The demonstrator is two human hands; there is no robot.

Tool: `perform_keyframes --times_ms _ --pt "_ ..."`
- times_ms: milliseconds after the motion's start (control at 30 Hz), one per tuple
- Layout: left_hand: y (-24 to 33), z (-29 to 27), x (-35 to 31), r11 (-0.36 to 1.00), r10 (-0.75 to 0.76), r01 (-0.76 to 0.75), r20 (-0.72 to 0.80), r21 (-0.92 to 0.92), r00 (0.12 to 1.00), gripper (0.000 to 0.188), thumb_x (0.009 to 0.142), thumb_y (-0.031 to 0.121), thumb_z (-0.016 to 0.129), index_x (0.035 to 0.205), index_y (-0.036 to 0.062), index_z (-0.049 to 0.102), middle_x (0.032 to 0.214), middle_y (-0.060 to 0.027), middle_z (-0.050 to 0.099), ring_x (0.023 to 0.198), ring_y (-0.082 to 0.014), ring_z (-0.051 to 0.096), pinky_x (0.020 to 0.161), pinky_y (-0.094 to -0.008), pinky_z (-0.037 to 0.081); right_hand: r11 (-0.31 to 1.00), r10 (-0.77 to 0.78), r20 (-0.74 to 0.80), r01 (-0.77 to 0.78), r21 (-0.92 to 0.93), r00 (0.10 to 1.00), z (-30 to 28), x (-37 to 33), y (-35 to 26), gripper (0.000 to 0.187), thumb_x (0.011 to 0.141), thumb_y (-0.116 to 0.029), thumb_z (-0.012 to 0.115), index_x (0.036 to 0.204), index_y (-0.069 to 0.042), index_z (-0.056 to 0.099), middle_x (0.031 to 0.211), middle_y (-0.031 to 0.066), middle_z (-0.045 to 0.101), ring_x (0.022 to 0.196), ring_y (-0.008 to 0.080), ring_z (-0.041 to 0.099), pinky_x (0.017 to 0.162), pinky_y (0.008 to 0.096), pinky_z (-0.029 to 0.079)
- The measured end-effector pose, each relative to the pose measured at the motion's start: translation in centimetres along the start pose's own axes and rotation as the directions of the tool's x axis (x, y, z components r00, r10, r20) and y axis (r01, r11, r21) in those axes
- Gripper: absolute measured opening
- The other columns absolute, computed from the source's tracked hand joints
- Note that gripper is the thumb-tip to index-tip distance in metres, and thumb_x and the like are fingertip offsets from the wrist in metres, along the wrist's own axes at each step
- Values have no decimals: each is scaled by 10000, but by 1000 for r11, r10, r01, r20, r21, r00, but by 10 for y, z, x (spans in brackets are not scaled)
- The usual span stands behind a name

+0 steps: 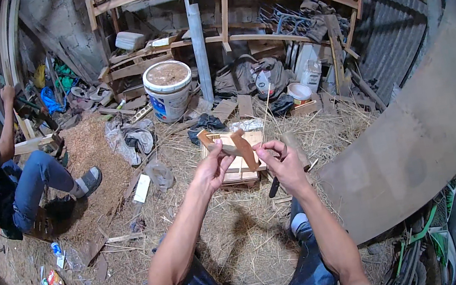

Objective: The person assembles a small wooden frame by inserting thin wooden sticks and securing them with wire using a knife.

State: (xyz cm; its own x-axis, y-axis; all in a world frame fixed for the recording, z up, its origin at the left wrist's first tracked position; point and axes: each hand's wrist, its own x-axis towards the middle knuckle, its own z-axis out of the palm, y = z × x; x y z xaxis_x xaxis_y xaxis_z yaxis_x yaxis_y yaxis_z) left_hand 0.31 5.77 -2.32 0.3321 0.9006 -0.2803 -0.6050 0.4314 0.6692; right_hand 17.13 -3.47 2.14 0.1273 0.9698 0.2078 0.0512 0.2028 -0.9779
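Observation:
My left hand [213, 171] grips a wooden piece [245, 150] made of a pale bar between two orange-brown shaped ends. The piece is held tilted above a low stack of pale boards [237, 177]. Close to its right end, my right hand [282, 164] is closed, thumb and fingers pinched on a thin pale strip [266, 115] that rises upward. Below that palm juts a dark handle [274, 187]; whether the hand also holds it, I cannot tell. A short round piece of wood [297, 147] is partly hidden behind the right hand.
Straw covers the ground. A white bucket [169, 92] stands ahead, scrap wood and bags behind it. On the left, another person [16, 172] sits beside wood shavings [96, 155], one hand on an upright timber. A large curved sheet [409, 146] leans at the right.

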Motion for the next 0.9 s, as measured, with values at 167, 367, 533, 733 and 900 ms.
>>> perform_keyframes --times_ms 167,367,533,733,900 --pt "3 10 -13 632 402 -413 178 656 898 238 882 141 578 1064 0 518 972 -112 614 888 -181 628 738 -298 526 998 -10 -49 12 54 999 -9 9 -2 179 879 -166 603 933 2 634 858 29 657 737 50 537 653 216 432" --pt "-3 24 -36 -47 540 -645 562 763 626 332 791 31 626 1115 11 555 970 -181 631 864 -264 636 740 -341 489 932 67 3 -63 357 998 -17 11 -9 157 885 -175 600 941 -32 630 751 -23 603 480 -6 310 420 172 244" --pt "-10 39 -32 -78 531 -698 622 712 576 382 746 -17 623 1119 14 549 1028 -189 598 899 -306 613 749 -373 480 993 23 61 -30 117 998 -22 7 -12 169 873 -210 630 893 -45 602 673 -37 543 446 3 328 400 178 235" --pt "-21 40 -18 -177 624 -622 576 763 529 279 791 40 622 1058 -1 552 891 -114 581 779 -250 591 726 -326 484 990 -77 -80 66 -127 994 -22 11 1 192 852 -187 649 895 -1 630 709 -15 556 621 48 471 559 215 372" --pt "-23 42 -42 767 36 -141 178 626 983 249 910 218 563 1000 -14 558 841 -40 580 745 -115 577 711 -287 486 940 -118 -126 70 -335 985 -21 16 16 208 847 -179 618 914 15 647 794 97 666 734 137 609 685 293 467"
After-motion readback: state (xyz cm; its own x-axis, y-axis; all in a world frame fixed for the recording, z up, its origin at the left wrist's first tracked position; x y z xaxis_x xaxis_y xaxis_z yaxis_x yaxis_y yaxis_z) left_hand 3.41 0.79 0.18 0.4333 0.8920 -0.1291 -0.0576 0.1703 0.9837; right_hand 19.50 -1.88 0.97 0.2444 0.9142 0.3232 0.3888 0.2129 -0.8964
